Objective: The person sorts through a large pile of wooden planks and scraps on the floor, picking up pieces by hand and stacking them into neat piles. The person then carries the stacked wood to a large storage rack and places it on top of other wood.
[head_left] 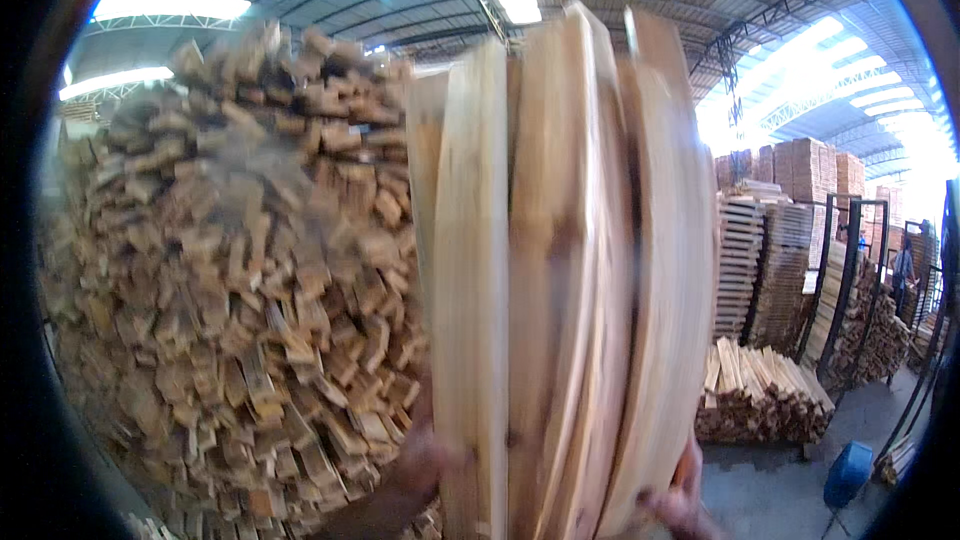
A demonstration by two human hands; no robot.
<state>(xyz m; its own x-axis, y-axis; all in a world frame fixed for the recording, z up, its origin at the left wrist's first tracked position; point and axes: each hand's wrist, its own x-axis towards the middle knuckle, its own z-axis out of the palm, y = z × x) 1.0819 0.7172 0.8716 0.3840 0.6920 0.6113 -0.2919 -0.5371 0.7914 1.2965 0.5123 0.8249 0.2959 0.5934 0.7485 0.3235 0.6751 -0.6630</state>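
Note:
A bundle of long pale wooden boards [560, 270] stands upright right in front of me and fills the middle of the head view. Its lower end runs out of the picture. My left hand [432, 455] grips the bundle's left side, low down. On the opposite side my right hand [680, 500] is closed around the lower right edge, fingers partly on the front face. Both hands are a little blurred, and some fingers are hidden behind the wood.
A tall heap of stacked board ends [250, 320] rises close on the left. To the right are a low pile of boards [765, 390], high slatted stacks [740, 260], black metal racks [845, 280] and a blue object [848, 475] on the grey floor. A person [903, 270] stands far off.

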